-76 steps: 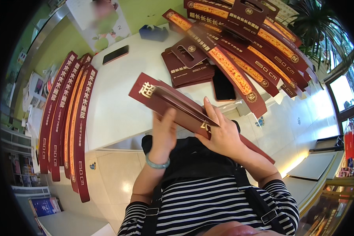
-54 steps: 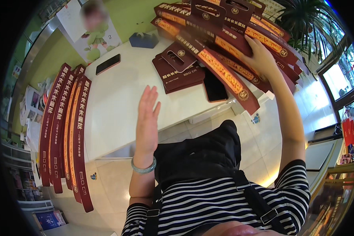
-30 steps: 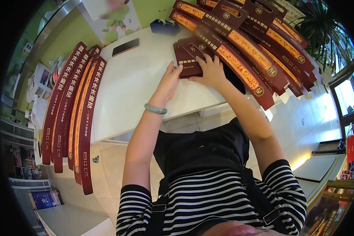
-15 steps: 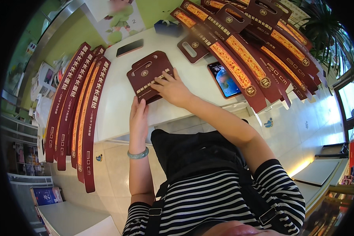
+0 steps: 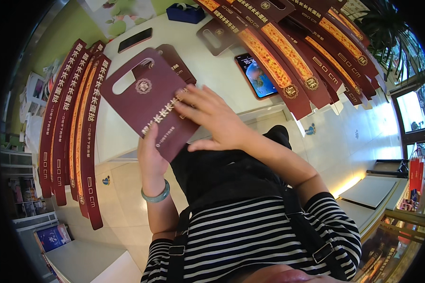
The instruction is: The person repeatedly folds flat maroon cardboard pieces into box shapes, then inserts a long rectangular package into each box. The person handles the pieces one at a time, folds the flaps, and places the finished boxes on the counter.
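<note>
A maroon cardboard piece (image 5: 137,106) with an oval handle cut-out and gold lettering is lifted and tilted over the table's near edge. At its lower left corner my left hand (image 5: 152,158) grips it, thumb on the printed face and the other fingers hidden behind. My right hand (image 5: 215,120) lies on the printed face near the right edge, fingers stretched out and thumb apart, slightly blurred. Behind the lifted piece, another maroon cardboard piece (image 5: 182,66) rests on the table, partly covered.
Long maroon printed boxes (image 5: 87,141) lean at the left, and more long boxes (image 5: 274,52) are piled at the right. A dark phone (image 5: 135,39), a lit phone (image 5: 256,78), a blue box (image 5: 185,13) and a handled maroon flap (image 5: 217,36) are on the white table (image 5: 212,70).
The maroon cardboard piece has been raised toward me off the other piece. My left hand now grips its corner, and my right hand has stayed on its face. The view has shifted slightly.
</note>
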{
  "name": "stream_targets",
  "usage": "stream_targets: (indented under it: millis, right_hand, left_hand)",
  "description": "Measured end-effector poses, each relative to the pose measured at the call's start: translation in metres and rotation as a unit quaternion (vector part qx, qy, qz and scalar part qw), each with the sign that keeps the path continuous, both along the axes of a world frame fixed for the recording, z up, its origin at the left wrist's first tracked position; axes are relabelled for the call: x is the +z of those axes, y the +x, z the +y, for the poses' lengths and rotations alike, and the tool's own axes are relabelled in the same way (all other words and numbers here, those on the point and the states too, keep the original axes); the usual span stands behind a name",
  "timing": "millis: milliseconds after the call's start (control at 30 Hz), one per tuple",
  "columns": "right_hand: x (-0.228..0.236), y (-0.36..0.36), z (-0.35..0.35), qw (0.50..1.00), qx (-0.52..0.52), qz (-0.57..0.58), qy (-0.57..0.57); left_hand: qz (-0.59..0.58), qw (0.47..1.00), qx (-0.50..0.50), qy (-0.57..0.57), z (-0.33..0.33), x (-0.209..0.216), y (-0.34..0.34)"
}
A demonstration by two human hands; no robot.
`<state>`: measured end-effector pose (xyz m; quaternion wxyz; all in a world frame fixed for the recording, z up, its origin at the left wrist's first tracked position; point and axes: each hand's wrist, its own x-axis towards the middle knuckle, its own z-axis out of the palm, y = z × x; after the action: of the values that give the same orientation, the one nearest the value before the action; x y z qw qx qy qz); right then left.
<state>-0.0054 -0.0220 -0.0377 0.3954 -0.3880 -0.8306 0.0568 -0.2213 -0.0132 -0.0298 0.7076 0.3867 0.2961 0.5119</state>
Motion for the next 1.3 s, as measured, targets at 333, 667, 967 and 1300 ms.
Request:
stream_targets:
  millis: [333, 667, 967, 1300]
  right_hand:
    - [0.016, 0.035, -0.074, 0.972, -0.051, 0.137, -0.184]
    - [0.024, 0.047, -0.082, 0.95, -0.014, 0.197, -0.243]
    - [0.022, 0.037, -0.075, 0.974, -0.049, 0.139, -0.174]
    - [0.03, 0.028, -0.074, 0.973, -0.155, 0.094, -0.146]
  left_hand:
    - [0.076, 0.968, -0.217, 0.098, -0.027, 0.002, 0.052]
    - [0.033, 0.947, -0.302, 0.105, -0.013, 0.007, 0.06]
    - [0.181, 0.938, -0.227, 0.19, -0.023, 0.003, 0.067]
    - [0.294, 0.902, -0.081, 0.305, -0.068, 0.005, 0.094]
